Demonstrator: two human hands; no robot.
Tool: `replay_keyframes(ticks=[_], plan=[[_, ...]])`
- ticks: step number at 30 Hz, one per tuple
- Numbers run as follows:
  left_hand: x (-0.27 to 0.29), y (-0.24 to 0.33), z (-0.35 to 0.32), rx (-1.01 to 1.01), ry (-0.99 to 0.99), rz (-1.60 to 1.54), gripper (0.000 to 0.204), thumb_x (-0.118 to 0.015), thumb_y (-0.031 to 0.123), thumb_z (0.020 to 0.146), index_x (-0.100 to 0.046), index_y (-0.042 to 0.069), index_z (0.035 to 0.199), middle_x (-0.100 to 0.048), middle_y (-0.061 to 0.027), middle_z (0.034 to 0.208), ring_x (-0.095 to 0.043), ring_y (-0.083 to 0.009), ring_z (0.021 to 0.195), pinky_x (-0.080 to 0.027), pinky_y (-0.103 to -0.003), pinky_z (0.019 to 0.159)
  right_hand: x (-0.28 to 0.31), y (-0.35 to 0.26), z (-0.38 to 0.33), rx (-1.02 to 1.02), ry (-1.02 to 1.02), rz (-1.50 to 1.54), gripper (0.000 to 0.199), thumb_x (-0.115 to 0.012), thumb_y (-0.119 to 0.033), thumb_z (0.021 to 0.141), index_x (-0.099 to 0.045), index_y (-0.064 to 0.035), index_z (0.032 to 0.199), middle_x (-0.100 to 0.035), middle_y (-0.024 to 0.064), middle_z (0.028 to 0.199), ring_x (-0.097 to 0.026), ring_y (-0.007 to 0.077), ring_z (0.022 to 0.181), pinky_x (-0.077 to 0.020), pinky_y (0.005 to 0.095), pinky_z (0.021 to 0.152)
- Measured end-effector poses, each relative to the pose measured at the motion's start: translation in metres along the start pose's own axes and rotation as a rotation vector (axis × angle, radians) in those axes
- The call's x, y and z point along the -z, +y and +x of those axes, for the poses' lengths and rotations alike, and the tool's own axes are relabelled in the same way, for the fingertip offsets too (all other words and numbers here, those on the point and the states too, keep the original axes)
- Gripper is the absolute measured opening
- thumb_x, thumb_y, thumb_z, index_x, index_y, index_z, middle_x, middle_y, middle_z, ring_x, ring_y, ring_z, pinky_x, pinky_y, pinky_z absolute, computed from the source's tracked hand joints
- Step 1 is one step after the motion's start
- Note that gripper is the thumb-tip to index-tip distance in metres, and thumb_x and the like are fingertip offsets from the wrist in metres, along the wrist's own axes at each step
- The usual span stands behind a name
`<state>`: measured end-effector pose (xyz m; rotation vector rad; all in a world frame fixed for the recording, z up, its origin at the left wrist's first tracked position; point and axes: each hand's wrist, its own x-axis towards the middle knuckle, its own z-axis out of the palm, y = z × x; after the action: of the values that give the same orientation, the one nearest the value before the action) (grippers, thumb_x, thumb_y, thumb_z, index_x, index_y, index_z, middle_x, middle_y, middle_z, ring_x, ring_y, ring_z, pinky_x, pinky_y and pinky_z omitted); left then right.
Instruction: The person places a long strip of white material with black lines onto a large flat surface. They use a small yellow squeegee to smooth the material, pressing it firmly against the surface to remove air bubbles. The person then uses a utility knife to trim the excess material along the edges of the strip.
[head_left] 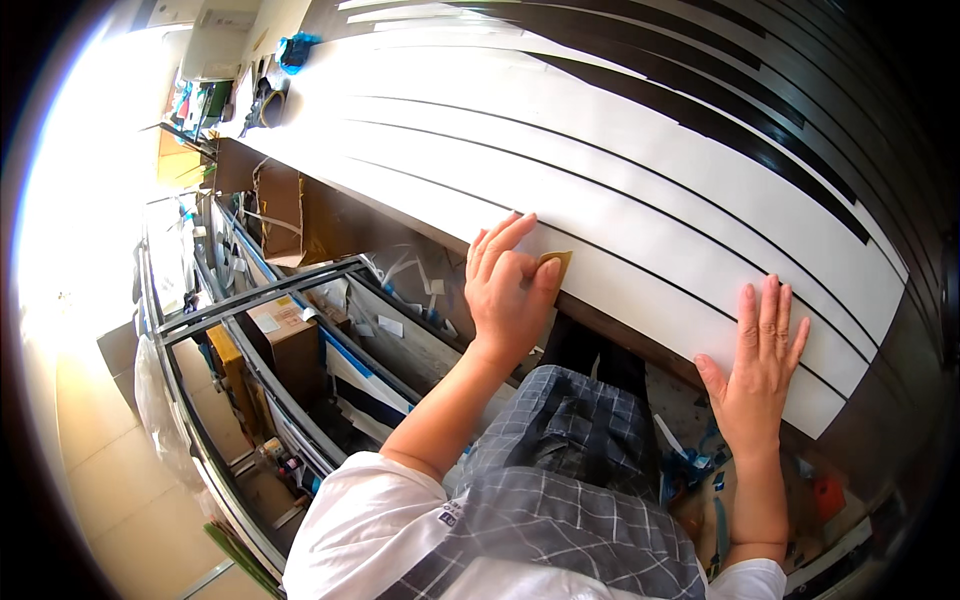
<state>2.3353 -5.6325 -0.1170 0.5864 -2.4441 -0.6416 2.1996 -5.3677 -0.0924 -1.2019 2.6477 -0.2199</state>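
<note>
My left hand [505,290] is at the near edge of a long white panel [440,85]. Its thumb and forefinger pinch a small flat yellow-brown piece [564,263], whose exact kind I cannot make out. The other fingers are extended, close to the nearest of several thin black lines running along the panel. Farther right, my right hand [757,380] lies flat on the panel near its right end, palm down with fingers spread and the thumb out to the side. The fingertips reach the black lines, and nothing shows in that hand.
Dark and white strips [690,110] lie beyond the panel on the dark tabletop [905,350]. Below left, a metal-framed rack [262,318] holds cardboard boxes [285,330] and sheets. A blue plastic bundle [296,52] sits at the panel's far left end.
</note>
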Motion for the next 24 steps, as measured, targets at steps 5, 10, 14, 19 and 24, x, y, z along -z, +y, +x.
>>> replay_keyframes(ticks=[5,10,14,19,24], plan=[[0.001,-0.003,0.002,-0.015,-0.014,0.026,0.024,-0.073,0.018,0.083,-0.054,0.007,0.073,-0.067,-0.0144,0.121,-0.059,-0.0340,0.118,-0.039,-0.049,0.103,-0.001,-0.001,0.003,0.007,0.016,-0.019,0.080,-0.047,-0.057,0.095,-0.031,-0.0041,0.152,-0.026,0.0177,0.159,-0.022,0.0354,0.148,-0.0094,0.0601,0.117],[-0.001,-0.002,0.004,-0.025,-0.017,0.032,0.021,-0.073,0.015,0.080,-0.054,0.008,0.074,-0.066,-0.0138,0.122,-0.059,-0.0334,0.117,-0.038,-0.048,0.102,0.001,-0.002,0.005,-0.015,0.008,-0.024,0.080,-0.046,-0.058,0.095,-0.030,-0.0042,0.152,-0.026,0.0175,0.159,-0.022,0.0354,0.148,-0.0091,0.0597,0.117],[-0.002,-0.006,-0.001,-0.034,-0.028,0.029,0.020,-0.071,0.010,0.080,-0.052,0.007,0.074,-0.065,-0.0159,0.124,-0.058,-0.0342,0.118,-0.039,-0.046,0.102,0.002,0.001,0.006,-0.013,0.068,0.028,0.081,-0.046,-0.058,0.095,-0.029,-0.0043,0.153,-0.026,0.0174,0.159,-0.022,0.0355,0.148,-0.0088,0.0593,0.117],[-0.003,-0.008,-0.002,-0.031,-0.010,-0.026,0.022,-0.068,0.014,0.088,-0.053,0.005,0.075,-0.065,-0.0184,0.124,-0.057,-0.0341,0.119,-0.041,-0.044,0.102,0.006,0.013,0.018,-0.084,0.114,-0.011,0.081,-0.045,-0.058,0.095,-0.028,-0.0040,0.153,-0.026,0.0163,0.159,-0.022,0.0347,0.148,-0.0083,0.0588,0.117],[-0.003,-0.012,-0.002,-0.018,-0.001,-0.071,0.023,-0.068,0.015,0.089,-0.053,0.005,0.076,-0.065,-0.0183,0.123,-0.057,-0.0331,0.119,-0.040,-0.043,0.102,0.003,0.024,0.025,-0.108,0.126,-0.064,0.082,-0.047,-0.057,0.095,-0.026,-0.0036,0.153,-0.026,0.0147,0.160,-0.022,0.0333,0.149,-0.0087,0.0581,0.118]])
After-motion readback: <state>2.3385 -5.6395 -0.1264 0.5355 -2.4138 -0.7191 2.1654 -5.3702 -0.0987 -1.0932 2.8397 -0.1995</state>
